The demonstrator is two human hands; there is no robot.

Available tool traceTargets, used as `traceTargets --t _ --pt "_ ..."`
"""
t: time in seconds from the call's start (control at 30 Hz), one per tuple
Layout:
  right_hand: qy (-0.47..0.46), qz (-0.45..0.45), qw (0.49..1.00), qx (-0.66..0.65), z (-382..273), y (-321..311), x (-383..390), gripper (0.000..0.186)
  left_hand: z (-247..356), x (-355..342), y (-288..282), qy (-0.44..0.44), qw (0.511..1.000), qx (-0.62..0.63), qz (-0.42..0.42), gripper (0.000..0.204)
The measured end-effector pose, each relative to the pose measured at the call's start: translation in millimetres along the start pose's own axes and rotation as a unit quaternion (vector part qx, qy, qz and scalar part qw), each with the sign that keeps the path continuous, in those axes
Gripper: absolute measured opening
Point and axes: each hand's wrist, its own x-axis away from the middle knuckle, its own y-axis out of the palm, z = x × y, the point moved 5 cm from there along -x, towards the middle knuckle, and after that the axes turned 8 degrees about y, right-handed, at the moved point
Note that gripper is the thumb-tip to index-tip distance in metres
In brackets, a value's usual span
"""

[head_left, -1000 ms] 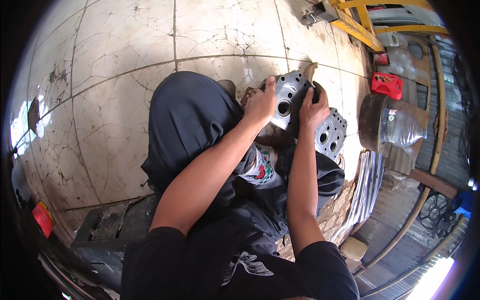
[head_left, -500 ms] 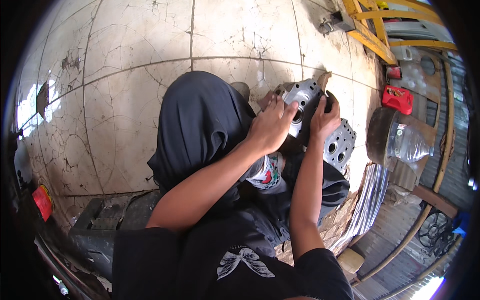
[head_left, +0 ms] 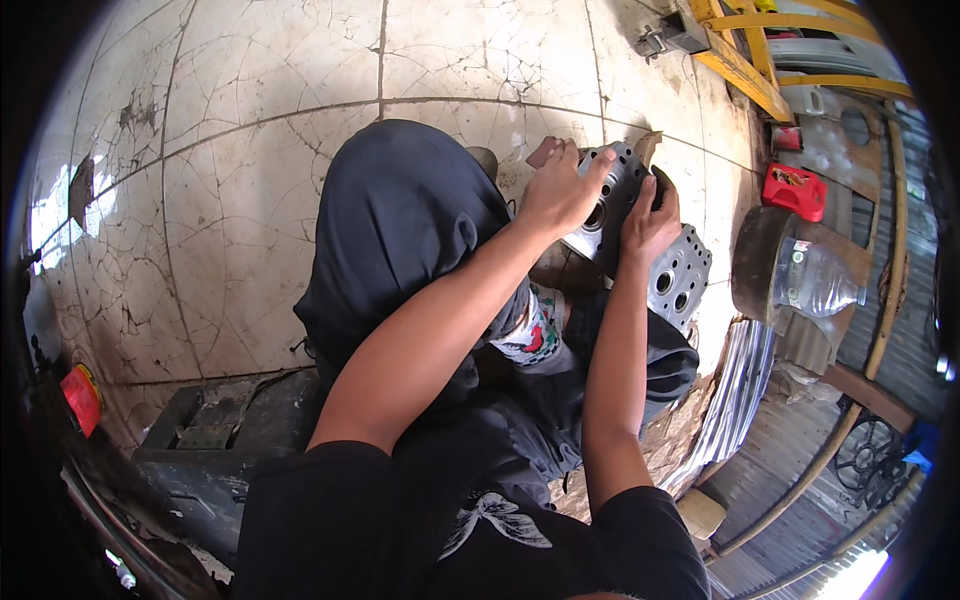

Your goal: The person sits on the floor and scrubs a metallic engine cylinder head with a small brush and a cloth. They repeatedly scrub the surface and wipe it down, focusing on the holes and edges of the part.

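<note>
Black case [head_left: 275,430]: set on the near left, beside the left upper arm.
Left forearm [head_left: 440,330]: slanted from near left to far right, passed over the raised, dark-clad knee [head_left: 400,200].
Right forearm [head_left: 612,360]: run almost straight from near to far.
Second block [head_left: 682,278]: laid right of and nearer than the first, holed face up, partly hidden by the right wrist.
Right hand [head_left: 652,225]: bent at the block's right side, thumb against it, fingers curled; how firmly they are closed cannot be told.
Left hand [head_left: 560,195]: laid palm down over the block's left part, thumb spread right across the holed face, fingers pointed far.
Block [head_left: 620,203]: placed beyond the legs, right of centre, between both hands; its long axis is slanted from near left to far right, its holed face turned up and left, its dark side turned right.
Brown piece [head_left: 541,153]: seen at the left fingertips; whether it is gripped cannot be told.
Red jug [head_left: 795,192]: stood well to the right.
Yellow frame [head_left: 745,75]: set far right.
</note>
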Motion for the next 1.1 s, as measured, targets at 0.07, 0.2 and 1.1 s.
traceTargets --t 0.07,0.2,1.1 --pt "0.007 -0.001 1.0 -0.006 3.1 -2.3 1.1 0.028 2.4 8.7 0.8 0.0 1.0 -0.002 -0.003 0.103" --pt "-0.004 0.014 1.0 -0.017 11.1 -5.7 3.5 0.028 -3.6 26.7 2.5 0.059 0.998 0.007 0.016 0.103" --pt "-0.001 0.008 1.0 -0.012 0.9 -2.6 1.9 0.029 -13.7 -1.3 6.8 0.057 0.994 -0.049 0.078 0.09"
